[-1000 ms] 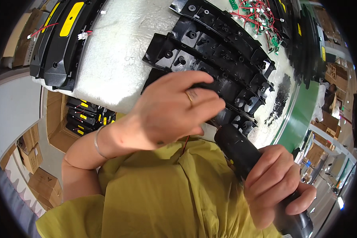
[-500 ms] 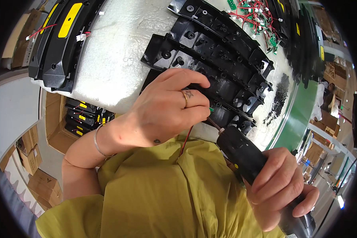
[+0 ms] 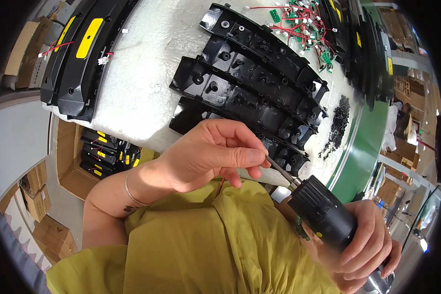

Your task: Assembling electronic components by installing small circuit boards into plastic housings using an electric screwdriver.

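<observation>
My right hand (image 3: 370,242) is wrapped round a black electric screwdriver (image 3: 323,208), its thin metal bit (image 3: 279,169) pointing up and left. At the bit's tip, the thumb and forefinger of my left hand (image 3: 215,154) pinch together. Anything small between those fingertips is hidden. Just beyond my left hand, curved black plastic housings (image 3: 240,95) lie side by side with their hollow, post-studded inner sides up. The nearest housing (image 3: 183,115) is partly covered by my left hand.
Small green circuit boards with red wires (image 3: 306,24) lie heaped at the far right, above a scatter of small black pieces (image 3: 338,125). Black housings with yellow labels (image 3: 89,39) rest at the left on the white padded surface (image 3: 142,63). Below is a cardboard box (image 3: 73,179) holding similar parts.
The screwdriver and my right hand have moved down and right. My left hand has drawn back from over the nearest housing, turned, and brought its thumb and forefinger to the bit's tip.
</observation>
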Available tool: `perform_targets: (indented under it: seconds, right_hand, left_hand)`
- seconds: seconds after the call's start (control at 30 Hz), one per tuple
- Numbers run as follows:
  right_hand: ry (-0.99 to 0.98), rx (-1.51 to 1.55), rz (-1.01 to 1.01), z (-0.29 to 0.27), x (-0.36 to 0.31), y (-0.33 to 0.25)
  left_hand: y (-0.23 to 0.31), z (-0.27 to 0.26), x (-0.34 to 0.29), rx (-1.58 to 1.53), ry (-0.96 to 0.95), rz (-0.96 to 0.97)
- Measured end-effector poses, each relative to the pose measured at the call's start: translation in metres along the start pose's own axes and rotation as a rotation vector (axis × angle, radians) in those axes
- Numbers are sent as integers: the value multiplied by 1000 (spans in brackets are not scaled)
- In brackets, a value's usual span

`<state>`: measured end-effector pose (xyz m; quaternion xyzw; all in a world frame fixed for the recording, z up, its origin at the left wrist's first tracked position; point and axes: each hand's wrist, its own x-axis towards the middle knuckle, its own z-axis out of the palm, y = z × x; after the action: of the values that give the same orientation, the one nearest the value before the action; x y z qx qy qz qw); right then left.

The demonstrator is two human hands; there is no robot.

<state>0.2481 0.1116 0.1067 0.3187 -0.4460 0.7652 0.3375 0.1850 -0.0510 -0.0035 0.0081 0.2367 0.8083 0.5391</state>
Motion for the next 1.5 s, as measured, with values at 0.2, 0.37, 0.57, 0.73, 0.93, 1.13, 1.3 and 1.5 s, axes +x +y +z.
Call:
perform_targets:
  seconds: [0.2,0.37,0.57,0.73,0.93,1.13,1.3,1.5]
  right_hand:
    - [-4,22,-41,0,1,0]
    - [-6,-12,13,-2,-3,-7]
    - [14,30,96,-4,2,-11]
    - [14,39,47,-3,-6,-4]
    - [-122,73,-57,-7,-3,-8]
    - [-136,-54,40,-5,-9,-2]
    - [-190,-25,-262,2,-7,4]
    - [-199,-263,123,-4,-11,-3]
  left_hand:
    - [-4,2,2,-134,-62,-39]
    - [-5,-1,2,-108,-48,-49]
    - [2,-5,5,130,-170,-43]
    - [-15,-3,0,-100,-121,1]
    - [-14,5,3,-354,-59,-119]
    - [-20,0,-1,-350,-19,-84]
    - [-23,17,-4,-503,-16,-82]
    - [-23,10,-11,-107,-410,-343]
